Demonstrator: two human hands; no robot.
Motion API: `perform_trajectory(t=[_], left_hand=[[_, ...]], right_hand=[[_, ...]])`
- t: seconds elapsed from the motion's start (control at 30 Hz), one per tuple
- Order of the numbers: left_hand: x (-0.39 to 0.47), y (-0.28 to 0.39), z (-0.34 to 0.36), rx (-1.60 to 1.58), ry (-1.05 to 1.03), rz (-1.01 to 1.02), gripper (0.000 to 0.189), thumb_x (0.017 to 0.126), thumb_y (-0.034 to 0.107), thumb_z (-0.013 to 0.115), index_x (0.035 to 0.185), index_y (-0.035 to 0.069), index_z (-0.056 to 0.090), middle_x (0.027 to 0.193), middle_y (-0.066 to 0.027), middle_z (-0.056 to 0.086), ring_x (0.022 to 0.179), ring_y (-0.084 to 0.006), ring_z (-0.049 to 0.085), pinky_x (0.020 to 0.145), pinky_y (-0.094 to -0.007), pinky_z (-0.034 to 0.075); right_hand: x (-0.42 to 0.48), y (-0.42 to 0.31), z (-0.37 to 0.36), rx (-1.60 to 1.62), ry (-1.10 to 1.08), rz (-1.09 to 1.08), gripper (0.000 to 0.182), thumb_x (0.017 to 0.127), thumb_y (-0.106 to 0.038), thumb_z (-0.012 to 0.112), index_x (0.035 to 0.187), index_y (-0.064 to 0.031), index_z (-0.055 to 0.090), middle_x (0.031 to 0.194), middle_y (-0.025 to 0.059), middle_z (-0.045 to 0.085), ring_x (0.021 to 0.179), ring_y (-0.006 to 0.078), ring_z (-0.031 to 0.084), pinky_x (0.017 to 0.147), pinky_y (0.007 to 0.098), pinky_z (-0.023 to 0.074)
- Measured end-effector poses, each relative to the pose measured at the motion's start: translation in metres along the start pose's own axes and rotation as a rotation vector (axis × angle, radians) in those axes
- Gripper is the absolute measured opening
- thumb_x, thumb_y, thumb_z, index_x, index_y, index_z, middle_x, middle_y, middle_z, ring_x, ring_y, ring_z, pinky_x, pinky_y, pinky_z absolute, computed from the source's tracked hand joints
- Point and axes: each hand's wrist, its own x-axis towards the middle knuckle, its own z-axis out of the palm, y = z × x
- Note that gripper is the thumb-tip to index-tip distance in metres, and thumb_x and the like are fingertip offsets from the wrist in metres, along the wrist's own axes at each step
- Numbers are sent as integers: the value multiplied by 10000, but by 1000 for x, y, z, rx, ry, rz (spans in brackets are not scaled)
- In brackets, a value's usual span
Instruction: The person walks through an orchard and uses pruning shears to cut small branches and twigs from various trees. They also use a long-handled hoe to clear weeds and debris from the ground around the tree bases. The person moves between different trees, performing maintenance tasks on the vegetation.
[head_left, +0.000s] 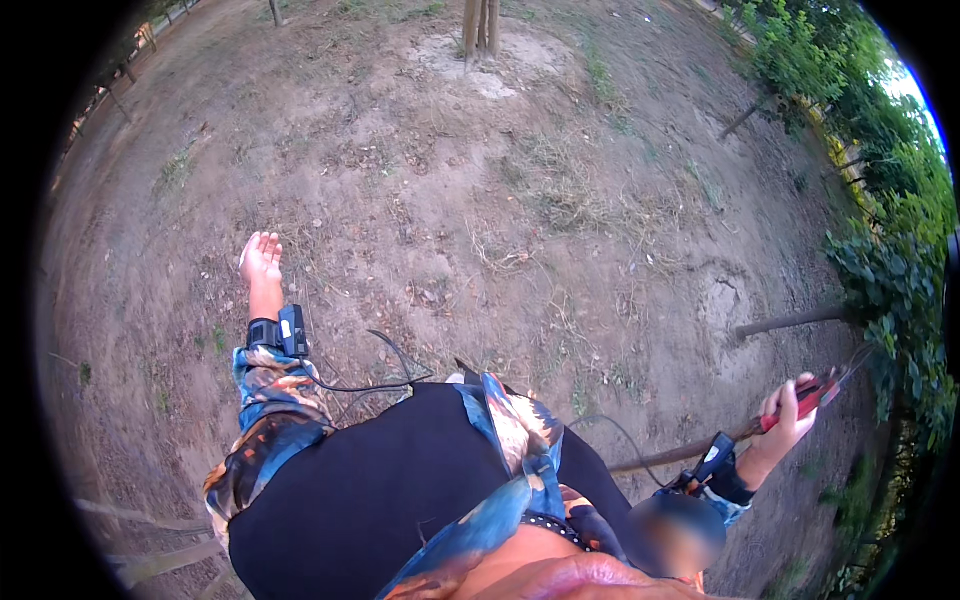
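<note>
My left hand (262, 259) is held out over the bare soil (420, 225) with the palm up, the fingers extended and nothing in it. On the right, my right hand (789, 426) grips red-handled pruning shears (808, 401). The tool points away to the upper right, towards the leaves of a small tree (892, 270). Its blades are thin and blurred against the foliage, so whether they touch a leaf cannot be told. A dark device (292, 330) is strapped to my left wrist, and a similar device (715, 456) sits on the right wrist.
A slim trunk (787, 322) leans in from the right, and another brown trunk (667, 456) passes below my right hand. Ahead stands a cluster of trunks (481, 34). Dry grass (570, 195) lies on the ground. A black cable (345, 388) hangs from the left wrist device.
</note>
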Motion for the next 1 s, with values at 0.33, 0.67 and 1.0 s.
perform_trajectory(t=[0.33, 0.67, 1.0], left_hand=[[-8, -45, 163, 419, -403, 67, 171, 828, 111, 546, 992, 63, 534, 877, -66, 618, 691, -160, 607, 568, -263, 486], [56, -76, 241, 312, -201, 91, 219, 821, 99, 561, 1034, 52, 536, 872, -65, 616, 684, -152, 594, 595, -271, 484], [93, -109, 305, 322, -67, 69, 203, 826, 129, 564, 1017, 66, 538, 860, -47, 616, 695, -143, 585, 598, -274, 488]], right_hand=[[146, -18, 166, 250, -273, -380, 291, 780, -36, 487, 1050, 16, 390, 774, 69, 443, 501, 76, 395, 457, 205, 328], [348, 88, 291, 584, -316, -593, 259, 769, 20, 485, 1020, -15, 432, 739, 76, 486, 521, 120, 458, 478, 248, 368], [500, 193, 447, 678, -247, -386, 282, 757, 46, 527, 1006, -49, 436, 731, 34, 485, 526, 85, 450, 476, 213, 377]])
